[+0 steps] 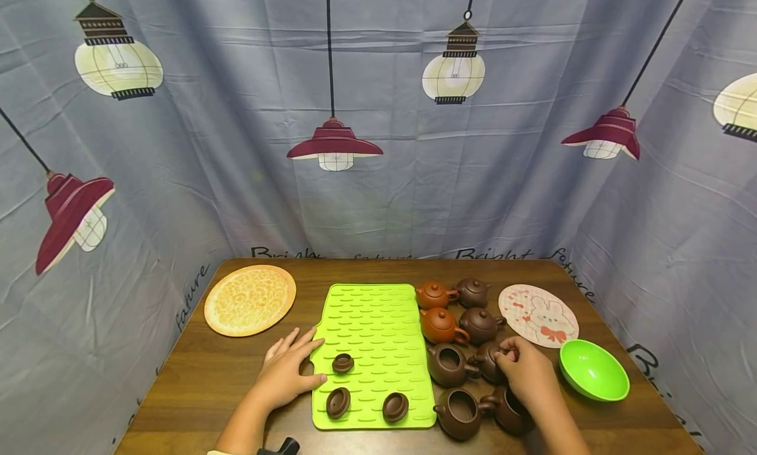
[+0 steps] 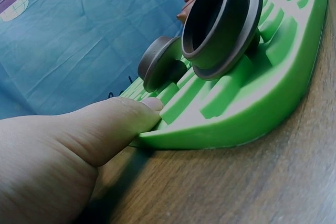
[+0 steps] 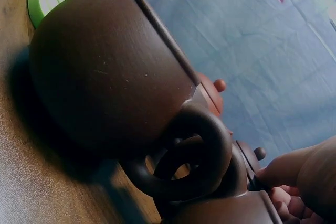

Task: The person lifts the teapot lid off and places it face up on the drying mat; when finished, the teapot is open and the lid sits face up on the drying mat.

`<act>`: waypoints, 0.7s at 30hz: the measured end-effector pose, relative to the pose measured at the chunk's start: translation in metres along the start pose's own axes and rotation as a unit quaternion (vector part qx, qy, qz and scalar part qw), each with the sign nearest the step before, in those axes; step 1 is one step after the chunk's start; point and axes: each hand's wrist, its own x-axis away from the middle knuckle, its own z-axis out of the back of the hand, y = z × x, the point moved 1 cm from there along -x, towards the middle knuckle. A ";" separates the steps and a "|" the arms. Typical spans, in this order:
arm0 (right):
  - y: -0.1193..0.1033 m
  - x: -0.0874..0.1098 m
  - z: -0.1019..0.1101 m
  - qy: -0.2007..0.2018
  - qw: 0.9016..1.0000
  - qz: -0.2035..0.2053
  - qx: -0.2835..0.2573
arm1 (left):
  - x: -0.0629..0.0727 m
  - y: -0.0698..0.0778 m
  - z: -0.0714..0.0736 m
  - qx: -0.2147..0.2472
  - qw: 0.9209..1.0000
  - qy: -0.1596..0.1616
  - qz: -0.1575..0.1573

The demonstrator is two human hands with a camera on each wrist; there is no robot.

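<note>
My left hand (image 1: 286, 371) rests at the left edge of a green ridged mat (image 1: 378, 330), fingers spread; its thumb lies on the mat rim in the left wrist view. Three dark brown teapot lids lie on the mat: a small lid (image 1: 343, 363), a lid (image 1: 338, 403) and another lid (image 1: 395, 407). My right hand (image 1: 528, 369) is over a dark brown teapot (image 1: 486, 363), its thumb and fingers pinching at the lid, mostly hidden. Nearby stand lidless teapots: one pot (image 1: 449, 365), a front pot (image 1: 460, 414) and a pot (image 1: 510, 412) beneath the wrist.
Two orange lidded teapots (image 1: 442, 325) and two dark lidded teapots (image 1: 480, 325) stand behind. To the right are a round rabbit mat (image 1: 535, 310) and a green bowl (image 1: 594, 369). A round yellow-orange mat (image 1: 250, 300) lies at the left. A lamp-print curtain (image 1: 378, 205) hangs behind the table.
</note>
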 end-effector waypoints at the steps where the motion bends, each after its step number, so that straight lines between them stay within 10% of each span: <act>1: 0.000 0.000 0.000 0.001 1.000 -0.001 0.000 | 0.000 0.000 0.000 0.000 1.000 0.000 0.000; 21: -0.002 0.007 0.008 0.037 0.999 0.029 -0.009 | 0.000 0.000 0.001 -0.001 1.000 0.001 -0.002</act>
